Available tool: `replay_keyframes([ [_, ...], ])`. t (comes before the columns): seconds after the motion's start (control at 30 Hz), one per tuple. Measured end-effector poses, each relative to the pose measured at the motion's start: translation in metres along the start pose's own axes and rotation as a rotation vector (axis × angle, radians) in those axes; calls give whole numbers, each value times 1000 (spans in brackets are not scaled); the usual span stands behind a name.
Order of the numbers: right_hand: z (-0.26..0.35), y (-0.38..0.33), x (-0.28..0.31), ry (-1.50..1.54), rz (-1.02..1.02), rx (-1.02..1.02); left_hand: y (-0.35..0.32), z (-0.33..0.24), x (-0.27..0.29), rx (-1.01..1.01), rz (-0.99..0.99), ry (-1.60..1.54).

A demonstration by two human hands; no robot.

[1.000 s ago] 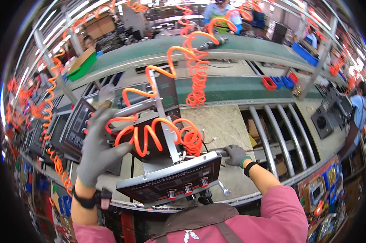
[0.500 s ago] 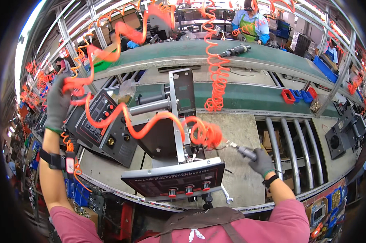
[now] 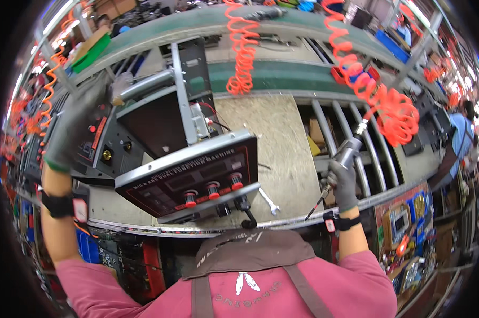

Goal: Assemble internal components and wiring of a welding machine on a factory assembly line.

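Note:
My right hand [image 3: 342, 184], in a grey glove, is closed around a pneumatic screwdriver [image 3: 348, 151]. Its thin bit slants down toward the bench's front edge, and an orange coiled air hose [image 3: 393, 114] joins its upper end. My left hand [image 3: 75, 124], also gloved, is smeared by motion over a second dark machine [image 3: 112, 153] at the left; its fingers cannot be made out. Between my hands stands a partly assembled machine with a black front panel [image 3: 170, 183] bearing red-ringed knobs. Its metal frame [image 3: 179, 95] rises behind, with wires exposed inside.
An open-end wrench [image 3: 269, 201] lies right of the panel. Metal rollers [image 3: 356, 153] fill a gap in the bench. Another coiled hose [image 3: 243, 58] hangs over the green conveyor [image 3: 282, 77]. Parts bins [image 3: 419, 206] sit low at right, and a co-worker [image 3: 454, 143] stands beyond.
The orange hose has swung from across the machine to my right side. My right hand has turned the screwdriver bit-down. My left hand no longer touches the hose. The view has shifted.

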State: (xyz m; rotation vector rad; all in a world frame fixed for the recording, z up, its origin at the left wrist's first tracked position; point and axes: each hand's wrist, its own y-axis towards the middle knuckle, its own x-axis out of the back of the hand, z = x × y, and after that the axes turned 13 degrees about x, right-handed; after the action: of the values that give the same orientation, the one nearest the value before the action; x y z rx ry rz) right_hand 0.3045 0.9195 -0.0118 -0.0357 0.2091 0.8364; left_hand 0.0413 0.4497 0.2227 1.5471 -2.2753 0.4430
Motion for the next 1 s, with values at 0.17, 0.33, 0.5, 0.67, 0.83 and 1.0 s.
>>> replay_keyframes([
  [0.17, -90, -26, 4, -369, 7, -205, -44, 158, -61, 557, 101, -17],
  [0.33, -141, -18, -25, -816, 107, -246, -79, 208, -140, 598, 395, -974],
  [0.5, -135, -1, -58, -1145, 170, -157, -58, 216, -155, 543, 344, -1082],
  [0.67, -138, -29, -102, -1197, 651, 16, -61, 229, -163, 538, 291, -1131],
  [0.83, -165, -35, -128, -1441, 717, -212, -61, 242, -163, 508, 289, -1136],
  [1.0, -181, -38, -100, -1294, 652, -288, -28, 250, -141, 458, 379, -1041],
])
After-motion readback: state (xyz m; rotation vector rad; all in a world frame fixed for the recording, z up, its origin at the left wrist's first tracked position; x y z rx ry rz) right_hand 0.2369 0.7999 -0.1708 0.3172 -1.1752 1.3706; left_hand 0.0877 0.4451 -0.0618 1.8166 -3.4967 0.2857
